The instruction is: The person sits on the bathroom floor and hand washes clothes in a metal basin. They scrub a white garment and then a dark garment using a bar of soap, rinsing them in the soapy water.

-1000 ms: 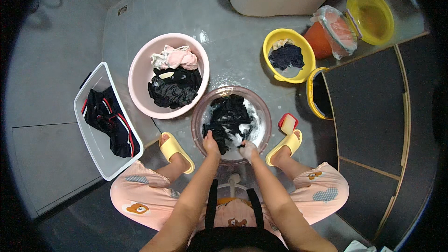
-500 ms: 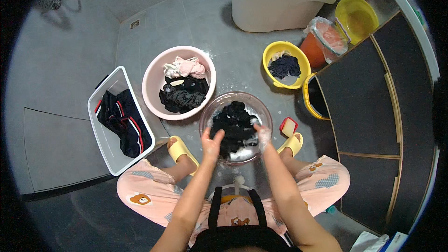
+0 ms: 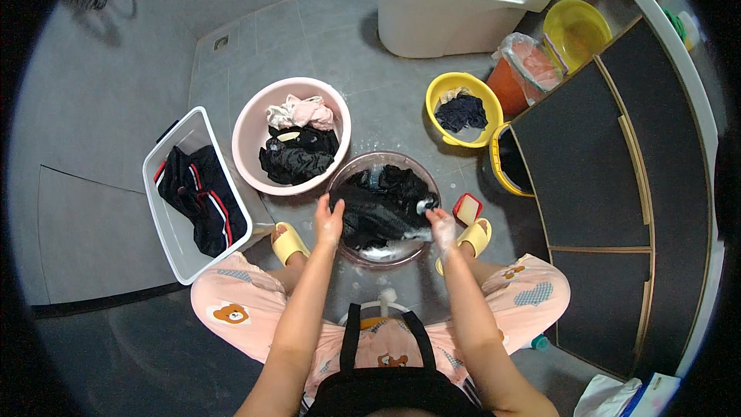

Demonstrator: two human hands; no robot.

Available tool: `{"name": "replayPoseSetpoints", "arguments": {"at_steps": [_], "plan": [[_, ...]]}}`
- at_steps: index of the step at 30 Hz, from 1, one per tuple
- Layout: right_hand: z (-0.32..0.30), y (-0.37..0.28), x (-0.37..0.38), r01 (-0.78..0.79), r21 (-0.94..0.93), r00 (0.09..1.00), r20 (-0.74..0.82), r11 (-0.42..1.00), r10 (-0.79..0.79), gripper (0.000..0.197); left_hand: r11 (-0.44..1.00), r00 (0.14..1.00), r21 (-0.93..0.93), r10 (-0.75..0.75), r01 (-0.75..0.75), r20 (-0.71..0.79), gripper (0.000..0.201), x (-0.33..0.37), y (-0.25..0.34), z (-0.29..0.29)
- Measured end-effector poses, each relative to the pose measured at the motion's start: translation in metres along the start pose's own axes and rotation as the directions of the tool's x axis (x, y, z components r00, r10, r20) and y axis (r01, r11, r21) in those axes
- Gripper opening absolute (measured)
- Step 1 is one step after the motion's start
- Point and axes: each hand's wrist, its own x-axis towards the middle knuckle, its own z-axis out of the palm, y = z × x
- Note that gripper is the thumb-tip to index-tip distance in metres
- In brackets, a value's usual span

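Note:
A wet black garment [image 3: 378, 205] is spread between my two hands over a round see-through basin [image 3: 380, 265]. Suds and water show inside the basin under and around the dark cloth. At the basin's left rim my left hand [image 3: 329, 220] grips one side of the garment, thumb up. My right hand [image 3: 442, 230], with foam on the wrist, is closed on the opposite side at the right rim. Just beyond that hand, a red soap dish with a pale bar of soap [image 3: 468, 208] lies on the floor.
A pink basin [image 3: 241, 135] of pink and black clothes stands at the upper left, beside a white bin [image 3: 164, 243] of dark clothes. A yellow bucket [image 3: 432, 100] holds dark cloth. The toilet [image 3: 421, 27] is at the back; a dark cabinet [image 3: 594, 201] stands right.
The black garment, bunched in the basin before, is now lifted and stretched out. My hands have moved slightly apart and closed on its sides.

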Motion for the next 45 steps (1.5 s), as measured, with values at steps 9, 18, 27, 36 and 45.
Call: {"name": "replayPoseSetpoints", "arguments": {"at_steps": [9, 18, 27, 36, 45], "plan": [[0.019, 0.011, -0.026, 0.284, 0.055, 0.935, -0.235, 0.957, -0.264, 0.025, 0.484, 0.808, 0.874, -0.528, 0.033, 0.262, 0.049, -0.019, -0.047, -0.031], [0.045, -0.054, -0.091, 0.310, -0.082, 0.650, 0.745, 0.947, -0.148, 0.014, 0.524, 0.490, -0.176, -0.554, 0.834, 0.674, 0.041, -0.024, -0.007, 0.021], [0.044, 0.009, -0.058, 0.345, -0.180, 0.866, 0.439, 0.921, -0.238, 0.031, 0.359, 0.590, -0.519, -0.702, 0.776, 0.398, 0.018, -0.015, -0.052, 0.040], [0.031, -0.066, -0.030, 0.293, 0.253, 0.890, 0.279, 0.922, -0.359, 0.038, 0.695, 0.776, -0.539, -0.042, 0.475, 0.630, 0.044, 0.001, 0.098, 0.082], [0.051, -0.022, 0.001, -0.115, 0.023, 0.945, 0.312, 0.993, 0.102, 0.040, 0.852, 0.591, 0.307, 0.003, -0.423, 0.807, 0.042, -0.060, -0.025, 0.032]]}}
